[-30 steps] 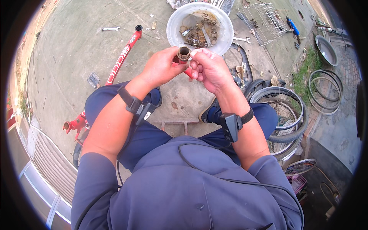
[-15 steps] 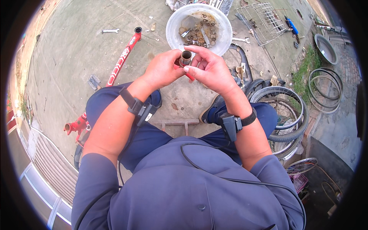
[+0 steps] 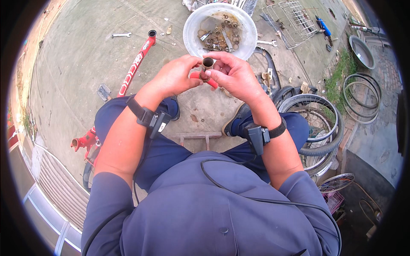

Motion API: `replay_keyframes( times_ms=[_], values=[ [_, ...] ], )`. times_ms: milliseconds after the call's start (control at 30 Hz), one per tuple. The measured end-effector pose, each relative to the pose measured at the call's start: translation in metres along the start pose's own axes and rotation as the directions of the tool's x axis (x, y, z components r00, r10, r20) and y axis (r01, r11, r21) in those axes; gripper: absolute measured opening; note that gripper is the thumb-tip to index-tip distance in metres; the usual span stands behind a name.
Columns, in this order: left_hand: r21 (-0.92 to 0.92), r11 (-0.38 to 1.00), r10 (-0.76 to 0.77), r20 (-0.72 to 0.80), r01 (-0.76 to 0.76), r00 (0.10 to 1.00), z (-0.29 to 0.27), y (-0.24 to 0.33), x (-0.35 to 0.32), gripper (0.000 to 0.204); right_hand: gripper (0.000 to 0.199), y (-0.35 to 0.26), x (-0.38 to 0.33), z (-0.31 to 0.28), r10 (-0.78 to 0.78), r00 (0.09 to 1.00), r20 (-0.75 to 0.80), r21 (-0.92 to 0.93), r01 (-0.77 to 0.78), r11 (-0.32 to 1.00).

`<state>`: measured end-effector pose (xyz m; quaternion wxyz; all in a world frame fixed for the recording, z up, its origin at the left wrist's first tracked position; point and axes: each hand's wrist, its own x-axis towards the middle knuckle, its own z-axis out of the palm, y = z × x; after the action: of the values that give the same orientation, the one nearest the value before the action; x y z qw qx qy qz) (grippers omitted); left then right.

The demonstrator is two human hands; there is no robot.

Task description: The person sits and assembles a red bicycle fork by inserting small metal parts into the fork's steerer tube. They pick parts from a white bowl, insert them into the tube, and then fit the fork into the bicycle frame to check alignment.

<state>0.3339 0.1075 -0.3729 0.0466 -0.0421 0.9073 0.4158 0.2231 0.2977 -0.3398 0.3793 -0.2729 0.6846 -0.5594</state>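
Between my hands stands a bicycle fork (image 3: 208,64), its worn brown steerer tube pointing up with the open end toward me. Red fork legs show to either side of the tube's base, and a ring sits round that base. My left hand (image 3: 175,77) is closed, its thumb and fingertips at the red part on the left of the base. Curled round the tube from the right is my right hand (image 3: 234,76), its thumb against the tube's lower part and its index finger by the top. The fork's lower ends are hidden.
A white basin (image 3: 190,32) of small metal parts stands just beyond my hands. On the left lies a red bicycle frame (image 3: 136,68), with a wrench (image 3: 121,35) beyond it. Bicycle wheels (image 3: 337,128) lie at the right, and a wire basket (image 3: 294,23) at the far right.
My left hand has loosened from round the tube and shifted slightly left and down, baring more of the tube's base and the red legs. My right hand has stayed nearly in place.
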Motion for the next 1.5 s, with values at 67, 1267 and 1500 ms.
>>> replay_keyframes(
  times_ms=[67, 1267, 1500],
  values=[
    [-0.013, 1.0, -0.001, 0.006, 0.001, 1.0, 0.0, 0.002, 0.001, 0.051, 0.038, 0.0, 0.0, 0.0, 0.01, 1.0, 0.007, -0.007, -0.01, 1.0],
    [-0.259, 0.952, -0.17, 0.003, 0.165, 0.985, 0.0, 0.005, 0.008, 0.031, 0.035, 0.024, -0.075, -0.206, -0.061, 0.81, -0.584, -0.036, 0.049, 0.998],
    [-0.281, 0.936, -0.212, 0.032, 0.212, 0.977, 0.001, 0.007, 0.013, 0.03, 0.023, 0.027, -0.079, -0.21, 0.049, 0.82, -0.57, 0.128, 0.029, 0.991]
  ],
)
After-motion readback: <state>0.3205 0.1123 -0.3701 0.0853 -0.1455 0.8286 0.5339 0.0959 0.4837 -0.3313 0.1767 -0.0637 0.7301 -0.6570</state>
